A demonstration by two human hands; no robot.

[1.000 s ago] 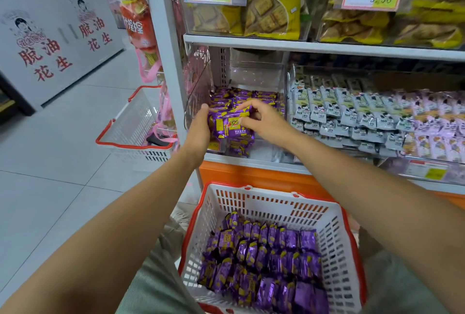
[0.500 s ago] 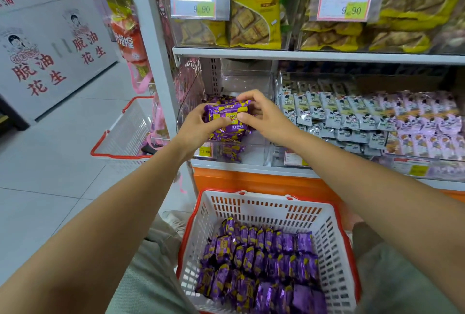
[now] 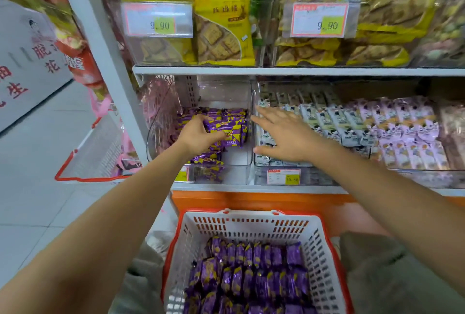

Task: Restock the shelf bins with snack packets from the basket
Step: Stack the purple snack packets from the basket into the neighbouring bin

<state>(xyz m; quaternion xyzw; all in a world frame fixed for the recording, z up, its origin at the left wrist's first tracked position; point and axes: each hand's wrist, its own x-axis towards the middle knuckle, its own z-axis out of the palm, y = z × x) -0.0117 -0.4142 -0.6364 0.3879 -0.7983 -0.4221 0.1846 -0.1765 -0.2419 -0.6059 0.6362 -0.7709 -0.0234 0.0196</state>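
A white basket with a red rim (image 3: 251, 223) sits low in front of me, holding several purple snack packets (image 3: 251, 271). On the lower shelf a clear bin (image 3: 239, 165) holds more purple packets. My left hand (image 3: 198, 135) reaches into this bin and grips a stack of purple packets (image 3: 229, 132) against those lying there. My right hand (image 3: 281, 135) hovers with fingers spread in front of the divider between the purple bin and the neighbouring bin, holding nothing.
The bin to the right holds rows of pale lilac and white packets (image 3: 364, 125). Yellow biscuit bags (image 3: 221, 24) fill the upper shelf behind price tags. A second red-rimmed basket (image 3: 95, 157) stands on the tiled floor at left, beside the shelf post (image 3: 108, 62).
Both hands held the purple stack over the bin; now the left hand alone holds it lower in the bin. The right hand let go and moved right with fingers spread.
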